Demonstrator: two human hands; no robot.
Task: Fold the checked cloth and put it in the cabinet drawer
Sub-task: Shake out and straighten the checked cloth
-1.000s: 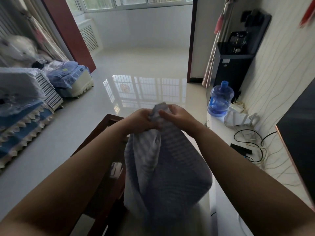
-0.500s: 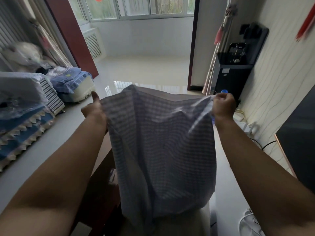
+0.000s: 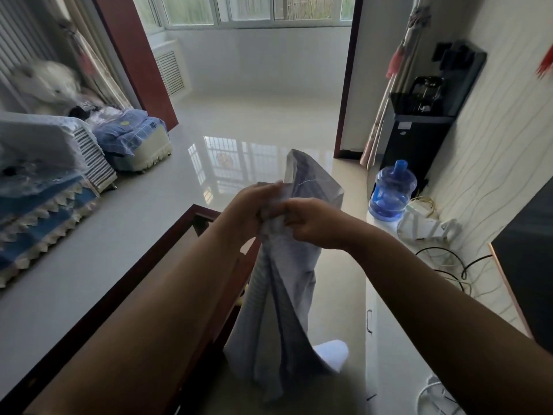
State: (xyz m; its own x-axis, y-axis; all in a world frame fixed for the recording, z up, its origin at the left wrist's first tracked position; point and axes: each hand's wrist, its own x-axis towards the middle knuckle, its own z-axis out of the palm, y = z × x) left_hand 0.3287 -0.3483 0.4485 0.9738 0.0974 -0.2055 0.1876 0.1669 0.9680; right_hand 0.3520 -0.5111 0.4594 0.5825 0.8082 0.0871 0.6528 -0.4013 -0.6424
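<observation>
The checked cloth (image 3: pixel 284 298), pale blue-grey with fine lines, hangs in a narrow doubled bundle in front of me. My left hand (image 3: pixel 254 205) and my right hand (image 3: pixel 311 220) meet at its top and both grip the gathered upper edge. One corner of the cloth sticks up above my hands. The lower end hangs loose above the floor. The low white cabinet (image 3: pixel 389 339) runs along the right wall, and a drawer handle shows on its front.
A dark wooden table (image 3: pixel 167 265) stands under my left arm. A blue water jug (image 3: pixel 392 193), a black dispenser (image 3: pixel 419 136), cables and a dark screen (image 3: pixel 529 265) line the right side. Covered sofas (image 3: pixel 45 181) stand at the left. My white sock (image 3: pixel 332 351) shows below.
Half a second ago my hands held the cloth spread wide by two corners. They have now come together, so the cloth hangs folded lengthwise.
</observation>
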